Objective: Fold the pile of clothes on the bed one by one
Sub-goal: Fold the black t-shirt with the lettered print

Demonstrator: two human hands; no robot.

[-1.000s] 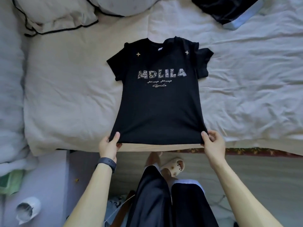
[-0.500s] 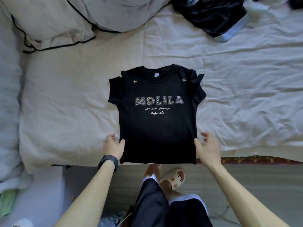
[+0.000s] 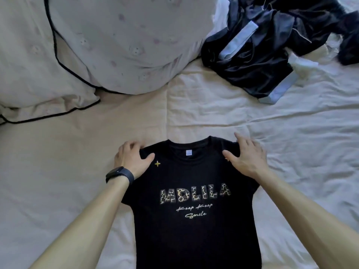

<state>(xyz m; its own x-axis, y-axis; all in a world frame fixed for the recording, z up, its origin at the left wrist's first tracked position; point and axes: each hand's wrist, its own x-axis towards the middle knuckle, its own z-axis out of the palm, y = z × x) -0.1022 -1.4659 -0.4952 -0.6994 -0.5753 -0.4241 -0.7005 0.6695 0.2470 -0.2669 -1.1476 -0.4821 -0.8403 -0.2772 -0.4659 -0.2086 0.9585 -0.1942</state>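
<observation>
A black T-shirt [image 3: 194, 226] with "MDLILA" printed on its chest lies face up and flat on the bed, collar pointing away from me. My left hand [image 3: 130, 160], with a dark watch on the wrist, grips the shirt's left shoulder, thumb on top and fingers curled over the edge. My right hand [image 3: 245, 157] lies on the right shoulder with its fingers spread and nearly straight, pressing the fabric down. The shirt's hem runs out of view at the bottom.
A crumpled pile of dark clothes [image 3: 272, 47] with pale blue trim sits at the far right of the bed. Two pillows [image 3: 108, 45] with black piping fill the far left. Wrinkled white bedding [image 3: 301, 133] spreads to the right of the shirt.
Both hands let go of the shirt's hem and moved up to its shoulders. The view has shifted forward over the bed, so the floor and my legs are out of sight.
</observation>
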